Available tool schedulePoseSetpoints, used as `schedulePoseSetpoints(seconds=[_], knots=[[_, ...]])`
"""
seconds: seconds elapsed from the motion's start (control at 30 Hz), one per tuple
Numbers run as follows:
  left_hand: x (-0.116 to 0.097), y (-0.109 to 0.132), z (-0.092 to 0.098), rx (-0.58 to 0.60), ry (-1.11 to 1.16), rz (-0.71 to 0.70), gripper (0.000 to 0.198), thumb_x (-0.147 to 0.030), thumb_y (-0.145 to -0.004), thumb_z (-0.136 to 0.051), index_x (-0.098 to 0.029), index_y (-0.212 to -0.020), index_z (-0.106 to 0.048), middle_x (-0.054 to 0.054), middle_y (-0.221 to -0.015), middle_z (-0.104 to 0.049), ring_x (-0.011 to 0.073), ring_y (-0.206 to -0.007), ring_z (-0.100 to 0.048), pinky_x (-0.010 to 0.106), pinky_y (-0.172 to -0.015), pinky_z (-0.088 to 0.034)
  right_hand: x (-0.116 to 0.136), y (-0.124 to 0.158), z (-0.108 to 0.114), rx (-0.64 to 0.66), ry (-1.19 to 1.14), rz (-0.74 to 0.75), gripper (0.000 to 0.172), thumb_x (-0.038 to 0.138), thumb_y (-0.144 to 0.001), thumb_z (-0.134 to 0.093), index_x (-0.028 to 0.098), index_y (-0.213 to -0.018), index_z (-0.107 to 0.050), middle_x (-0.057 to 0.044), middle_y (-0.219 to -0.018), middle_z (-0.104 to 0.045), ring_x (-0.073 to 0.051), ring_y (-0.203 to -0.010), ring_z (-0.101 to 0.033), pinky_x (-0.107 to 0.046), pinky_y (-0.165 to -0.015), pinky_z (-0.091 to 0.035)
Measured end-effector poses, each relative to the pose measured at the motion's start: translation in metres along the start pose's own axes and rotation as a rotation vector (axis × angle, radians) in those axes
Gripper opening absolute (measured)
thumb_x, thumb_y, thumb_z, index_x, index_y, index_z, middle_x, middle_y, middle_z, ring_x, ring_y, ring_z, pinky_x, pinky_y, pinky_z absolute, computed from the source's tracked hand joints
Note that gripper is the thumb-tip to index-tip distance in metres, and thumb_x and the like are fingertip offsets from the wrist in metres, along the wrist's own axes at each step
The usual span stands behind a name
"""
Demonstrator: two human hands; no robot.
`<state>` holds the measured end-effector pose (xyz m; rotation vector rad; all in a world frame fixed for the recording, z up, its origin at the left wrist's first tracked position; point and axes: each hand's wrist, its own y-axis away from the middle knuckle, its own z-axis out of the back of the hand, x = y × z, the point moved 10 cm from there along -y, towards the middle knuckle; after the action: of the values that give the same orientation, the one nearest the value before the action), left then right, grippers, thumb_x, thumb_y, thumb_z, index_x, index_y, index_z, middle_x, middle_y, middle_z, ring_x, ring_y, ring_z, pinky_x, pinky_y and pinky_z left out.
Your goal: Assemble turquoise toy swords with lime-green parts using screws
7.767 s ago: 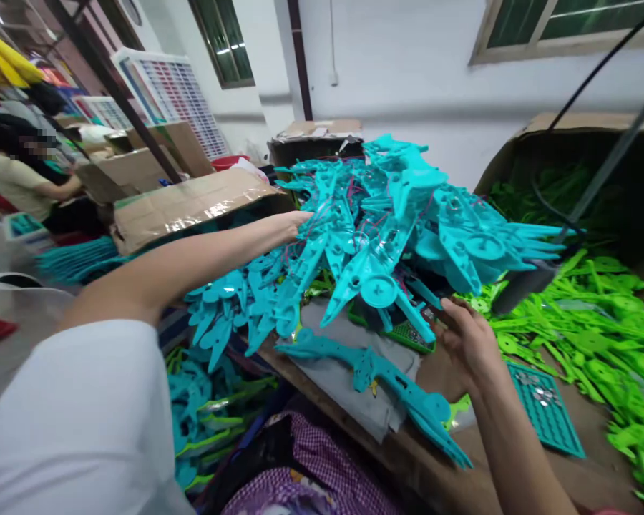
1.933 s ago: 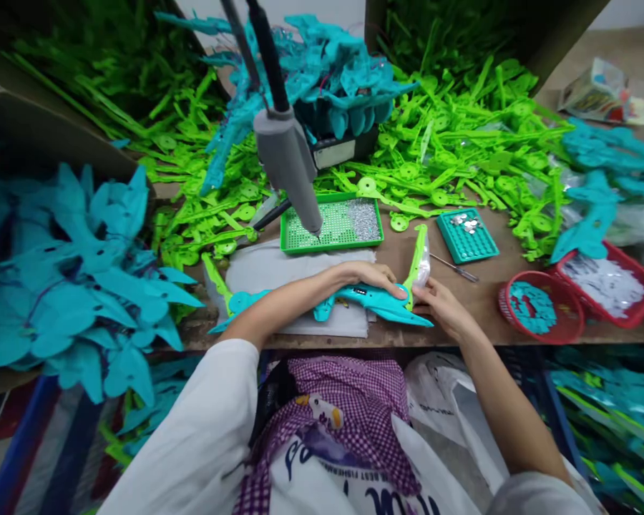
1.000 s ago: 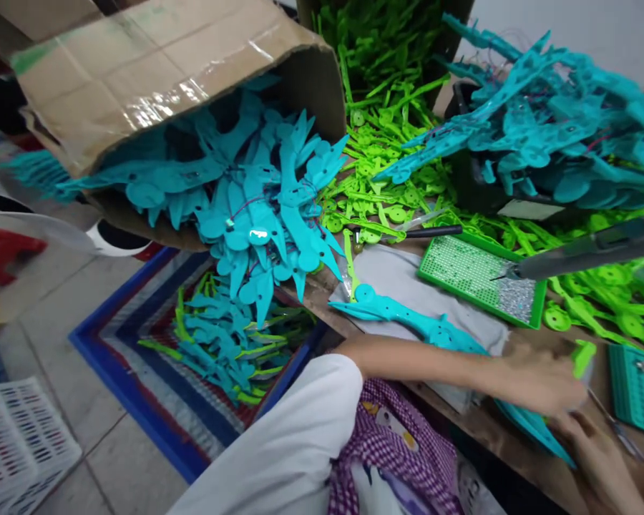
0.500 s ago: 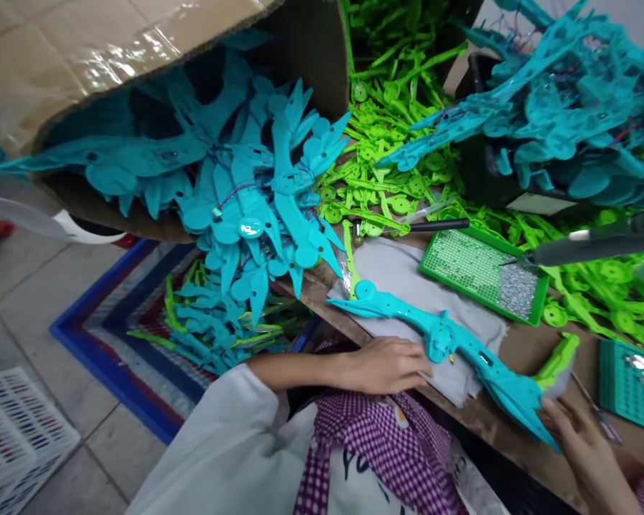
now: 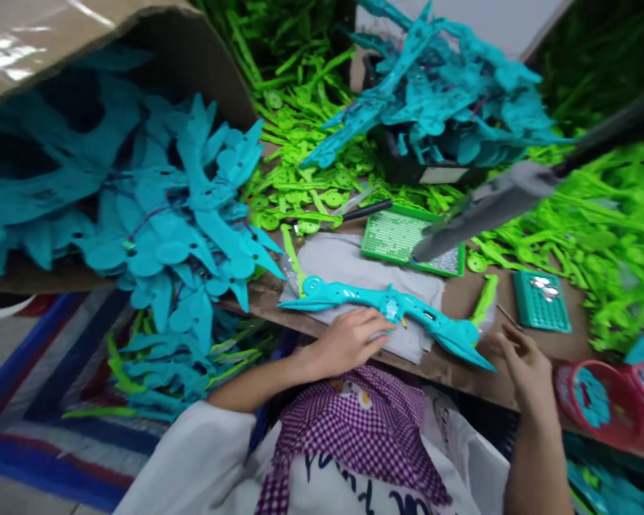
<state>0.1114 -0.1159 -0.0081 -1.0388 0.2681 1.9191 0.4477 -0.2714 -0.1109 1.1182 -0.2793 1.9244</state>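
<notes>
A turquoise plastic toy bow (image 5: 354, 293) lies across a grey cloth (image 5: 333, 254) at the table's front edge, a lime-green piece fitted at each end. My left hand (image 5: 357, 336) is at its middle, fingers bent and close together against the lower edge of the central hub. The fingertips are partly hidden there. Beyond the bow's right tip, my right hand (image 5: 526, 365) is raised with its fingers apart and nothing visible in them. A thin rod-like tool (image 5: 509, 315) lies close to those fingers. Over a green tray (image 5: 386, 239) of small metal parts hangs a grey pen-shaped power tool (image 5: 477, 207).
A cardboard box (image 5: 215, 64) spills turquoise parts (image 5: 161, 214) on the left. Lime-green parts (image 5: 311, 150) cover the table's back. A black bin (image 5: 408, 168) is heaped with turquoise parts. A teal tray (image 5: 542, 307) and red basket (image 5: 601, 408) stand at right.
My right hand has come off the bow's right tip and moved apart from it. My left hand stays at the middle. The view has swung right, bringing the red basket in.
</notes>
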Motion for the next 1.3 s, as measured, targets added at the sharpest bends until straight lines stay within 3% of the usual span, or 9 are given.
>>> schedulePoseSetpoints(seconds=[0.23, 0.4, 0.5, 0.63, 0.83, 0.9, 1.03, 1.17, 1.3], knots=[[-0.060, -0.076, -0.112, 0.288, -0.233, -0.333, 0.038, -0.024, -0.089, -0.055, -0.015, -0.126, -0.049, 0.012, -0.121, -0.057, 0.0252, -0.113, -0.054, 0.038, -0.094, -0.044, 0.035, -0.012, 0.023, -0.326, -0.175, 0.096, 0.050, 0.052, -0.073, -0.063, 0.014, -0.106, -0.067, -0.009, -0.088, -0.070, -0.020, -0.078, -0.065, -0.039, -0.074, -0.055], [-0.052, -0.103, -0.143, 0.374, -0.250, -0.309, 0.077, -0.032, -0.077, -0.071, -0.012, -0.140, -0.030, 0.018, -0.137, -0.044, 0.0309, -0.126, -0.043, 0.043, -0.104, -0.035, 0.065, -0.031, 0.044, -0.411, -0.420, 0.121, 0.046, 0.051, -0.073, -0.064, 0.015, -0.102, -0.066, -0.005, -0.082, -0.069, -0.015, -0.069, -0.065, -0.031, -0.066, -0.055], [-0.043, -0.110, -0.156, 0.424, -0.240, -0.239, 0.084, -0.037, -0.074, -0.073, -0.012, -0.141, -0.029, 0.019, -0.137, -0.044, 0.0315, -0.127, -0.042, 0.043, -0.104, -0.035, 0.083, -0.038, 0.032, -0.309, -0.488, 0.150, 0.045, 0.051, -0.072, -0.066, 0.016, -0.101, -0.066, -0.005, -0.083, -0.070, -0.015, -0.069, -0.066, -0.030, -0.066, -0.055], [-0.035, -0.106, -0.158, 0.438, -0.224, -0.201, 0.090, -0.044, -0.073, -0.073, -0.015, -0.143, -0.025, 0.017, -0.136, -0.045, 0.0312, -0.126, -0.043, 0.042, -0.102, -0.035, 0.080, -0.018, 0.015, -0.180, -0.394, 0.164, 0.045, 0.051, -0.076, -0.064, 0.017, -0.105, -0.067, -0.008, -0.091, -0.071, -0.018, -0.078, -0.068, -0.035, -0.073, -0.055], [-0.026, -0.106, -0.144, 0.444, -0.256, -0.192, 0.086, -0.042, -0.077, -0.071, -0.017, -0.145, -0.024, 0.016, -0.139, -0.043, 0.0299, -0.129, -0.040, 0.041, -0.104, -0.032, 0.024, 0.008, 0.027, -0.217, -0.254, 0.146, 0.044, 0.052, -0.079, -0.061, 0.017, -0.106, -0.067, -0.009, -0.091, -0.071, -0.021, -0.082, -0.067, -0.039, -0.082, -0.053], [-0.026, -0.112, -0.151, 0.514, -0.285, -0.195, 0.088, -0.043, -0.074, -0.072, -0.015, -0.143, -0.026, 0.016, -0.136, -0.045, 0.0307, -0.125, -0.043, 0.041, -0.103, -0.033, 0.005, 0.005, 0.026, -0.221, -0.198, 0.086, 0.048, 0.055, -0.078, -0.060, 0.016, -0.104, -0.067, -0.009, -0.087, -0.070, -0.021, -0.078, -0.067, -0.037, -0.075, -0.054], [-0.030, -0.122, -0.176, 0.647, -0.331, -0.226, 0.098, -0.044, -0.068, -0.078, -0.009, -0.143, -0.026, 0.019, -0.128, -0.049, 0.0335, -0.120, -0.047, 0.042, -0.098, -0.037, -0.012, -0.010, -0.007, 0.049, -0.182, -0.022, 0.056, 0.061, -0.080, -0.052, 0.013, -0.106, -0.062, -0.009, -0.080, -0.070, -0.019, -0.063, -0.066, -0.029, -0.051, -0.051], [-0.031, -0.124, -0.176, 0.611, -0.283, -0.183, 0.100, -0.040, -0.065, -0.080, -0.011, -0.143, -0.025, 0.020, -0.132, -0.046, 0.0337, -0.123, -0.045, 0.044, -0.098, -0.038, 0.011, -0.001, 0.000, 0.049, 0.072, 0.058, 0.049, 0.058, -0.084, -0.048, 0.017, -0.107, -0.062, -0.009, -0.082, -0.071, -0.021, -0.070, -0.068, -0.033, -0.061, -0.054], [-0.044, -0.098, -0.129, 0.396, -0.139, -0.226, 0.085, -0.039, -0.076, -0.072, -0.016, -0.143, -0.026, 0.018, -0.142, -0.040, 0.0301, -0.134, -0.035, 0.045, -0.107, -0.033, 0.085, 0.046, 0.002, -0.127, 0.197, 0.372, 0.037, 0.046, -0.090, -0.046, 0.023, -0.114, -0.062, -0.009, -0.102, -0.071, -0.024, -0.084, -0.068, -0.039, -0.076, -0.054]])
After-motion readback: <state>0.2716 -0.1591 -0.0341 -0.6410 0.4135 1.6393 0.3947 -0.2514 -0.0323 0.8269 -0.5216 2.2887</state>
